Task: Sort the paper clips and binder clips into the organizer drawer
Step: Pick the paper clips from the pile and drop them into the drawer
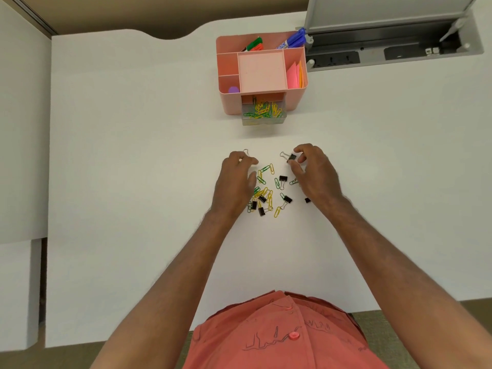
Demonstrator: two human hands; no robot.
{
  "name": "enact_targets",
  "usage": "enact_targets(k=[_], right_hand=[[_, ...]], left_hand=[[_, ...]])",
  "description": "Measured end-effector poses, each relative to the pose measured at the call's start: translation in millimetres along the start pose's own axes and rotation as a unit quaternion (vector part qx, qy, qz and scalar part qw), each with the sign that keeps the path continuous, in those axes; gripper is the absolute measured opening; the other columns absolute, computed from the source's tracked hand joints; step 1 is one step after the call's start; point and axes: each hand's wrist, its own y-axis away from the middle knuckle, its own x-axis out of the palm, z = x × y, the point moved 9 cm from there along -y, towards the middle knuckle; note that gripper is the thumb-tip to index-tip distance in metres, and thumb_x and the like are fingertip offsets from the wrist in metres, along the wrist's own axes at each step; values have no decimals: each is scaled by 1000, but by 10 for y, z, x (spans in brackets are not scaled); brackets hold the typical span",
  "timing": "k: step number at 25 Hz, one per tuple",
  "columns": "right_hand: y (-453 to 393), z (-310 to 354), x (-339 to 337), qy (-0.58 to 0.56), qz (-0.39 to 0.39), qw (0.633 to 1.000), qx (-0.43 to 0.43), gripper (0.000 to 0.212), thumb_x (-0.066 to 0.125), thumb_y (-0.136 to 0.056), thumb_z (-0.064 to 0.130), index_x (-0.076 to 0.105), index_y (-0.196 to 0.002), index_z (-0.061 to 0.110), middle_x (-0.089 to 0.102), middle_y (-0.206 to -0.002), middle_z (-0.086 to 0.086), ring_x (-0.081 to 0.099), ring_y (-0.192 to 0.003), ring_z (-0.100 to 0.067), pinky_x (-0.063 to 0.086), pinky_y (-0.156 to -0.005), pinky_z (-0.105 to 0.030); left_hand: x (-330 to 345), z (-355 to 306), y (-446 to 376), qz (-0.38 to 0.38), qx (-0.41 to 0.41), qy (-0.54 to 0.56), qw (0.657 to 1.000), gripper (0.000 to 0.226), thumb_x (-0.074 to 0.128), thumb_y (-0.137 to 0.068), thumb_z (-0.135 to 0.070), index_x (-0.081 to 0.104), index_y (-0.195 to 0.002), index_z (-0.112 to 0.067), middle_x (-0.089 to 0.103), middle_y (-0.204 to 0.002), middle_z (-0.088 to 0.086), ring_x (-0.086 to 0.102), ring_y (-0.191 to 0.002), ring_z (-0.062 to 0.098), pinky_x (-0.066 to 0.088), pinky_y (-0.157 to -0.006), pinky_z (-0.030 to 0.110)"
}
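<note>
Now, right hand: fingertips pinching a black binder clip.
Left hand: curled, holding a wire-handled clip, partly hidden.
Clip pile: between hands.
Drawer: open, 12 o'clock, holding paper clips.

I can't tell what my left hand grips; it covers part of the clip pile. Drawer contents blurred.

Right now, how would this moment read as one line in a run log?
right hand: pinching binder clip | left hand: over clip pile | drawer: open, paper clips inside
</note>
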Motion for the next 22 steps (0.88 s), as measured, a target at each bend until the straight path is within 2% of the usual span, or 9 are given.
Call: enact_targets(k=[3,6,9,14,18,22], right_hand=[[184,197,73,22,38,993,-106,34,59,-92,8,61,-119,28,56,-113,6,53,-100,-12,48,-75,-31],[339,220,302,104,96,977,-162,49,58,-85,-4,66,-125,24,57,-123,1,52,-108,-22,52,-75,-37],[326,164,364,132,107,974,-152,41,59,-88,-4,68,-118,21,60,-119,0,53,-106,-25,53,-77,-41],[326,186,299,134,120,971,-160,30,59,-91,2,65,-113,20,58,-113,0,54,-106,-24,50,-79,-39],[247,161,11,51,40,993,-103,24,61,-93,19,62,-116,26,57,-111,6,53,-104,-13,45,-74,-29],[23,3,-50,36,6,999,-26,20,58,-97,22,61,-116,27,57,-110,3,56,-106,-18,51,-77,-36]], left_hand=[[113,-45,257,49,-4,-27,998,22,64,-94,-29,64,-115,-21,59,-112,0,55,-107,20,50,-82,35],[294,-33,463,78,-17,-75,994,34,71,-89,-37,62,-117,-20,59,-110,1,55,-103,23,49,-78,36],[371,-68,532,69,-8,-103,992,37,75,-86,-37,62,-114,-17,59,-108,3,57,-99,26,51,-76,39],[393,-118,512,61,1,-123,990,24,72,-88,-31,64,-104,-16,60,-103,3,58,-94,25,47,-71,36],[376,-116,515,49,3,-116,992,13,64,-88,-21,63,-100,-16,61,-98,1,58,-86,23,47,-65,35],[414,-83,548,66,3,-111,992,20,60,-90,-18,62,-110,-17,62,-105,0,59,-92,22,51,-71,38]])
